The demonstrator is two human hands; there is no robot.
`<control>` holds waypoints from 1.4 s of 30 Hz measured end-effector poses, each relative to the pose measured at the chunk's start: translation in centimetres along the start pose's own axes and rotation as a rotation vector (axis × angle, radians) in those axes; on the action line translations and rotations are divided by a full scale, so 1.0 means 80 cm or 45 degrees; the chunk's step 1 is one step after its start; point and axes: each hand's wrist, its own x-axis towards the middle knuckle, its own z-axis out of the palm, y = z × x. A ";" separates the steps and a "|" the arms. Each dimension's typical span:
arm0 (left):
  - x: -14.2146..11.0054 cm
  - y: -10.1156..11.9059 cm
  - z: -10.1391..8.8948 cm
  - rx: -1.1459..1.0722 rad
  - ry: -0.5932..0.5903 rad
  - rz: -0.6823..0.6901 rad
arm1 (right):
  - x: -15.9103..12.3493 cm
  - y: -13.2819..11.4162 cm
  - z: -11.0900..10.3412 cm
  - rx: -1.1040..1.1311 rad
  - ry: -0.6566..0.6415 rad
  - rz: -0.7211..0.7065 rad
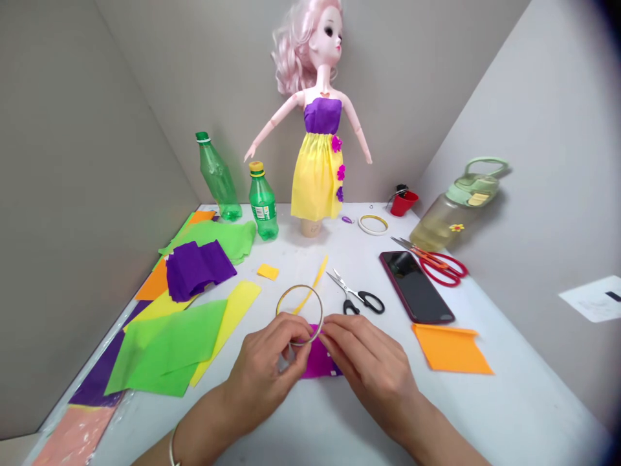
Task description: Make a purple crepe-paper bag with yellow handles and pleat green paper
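Observation:
My left hand (269, 362) pinches the lower edge of a thin ring (301, 286) that looks like a narrow roll of tape, held upright. My right hand (371, 356) has its fingers pressed together at the ring's lower right edge. Whether a loose end of tape is between those fingers is too small to tell. Beneath both hands lies a piece of magenta fabric (317, 362) with small white squares on it, partly hidden. Just beyond are small black-handled scissors (356, 294), lying open, and a narrow yellow strip (317, 275).
A pink-haired doll (317, 168) in a purple and yellow dress stands behind. Green bottles (263, 207) and coloured fabric sheets (169, 349) lie left. Toward the right are a phone (416, 288), red-handled scissors (441, 265), a water bottle (436, 220), an orange sheet (453, 349) and another ring (373, 224).

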 end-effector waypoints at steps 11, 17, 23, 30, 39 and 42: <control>-0.005 -0.002 0.002 0.242 0.020 0.134 | 0.003 -0.001 0.008 0.081 0.004 0.091; -0.008 -0.003 0.007 0.155 0.027 0.065 | 0.007 -0.002 0.006 0.252 0.005 0.169; -0.006 -0.001 0.006 -0.015 0.058 0.147 | 0.008 -0.005 0.003 0.303 -0.006 0.130; -0.003 -0.001 0.001 -0.145 0.132 0.108 | 0.016 -0.008 -0.012 0.330 -0.107 0.065; 0.008 -0.009 -0.013 -0.826 0.404 -0.547 | -0.008 0.074 -0.012 -0.616 -0.371 0.411; 0.013 -0.014 -0.018 -0.946 0.421 -0.547 | -0.014 0.089 -0.011 -0.707 -0.592 0.443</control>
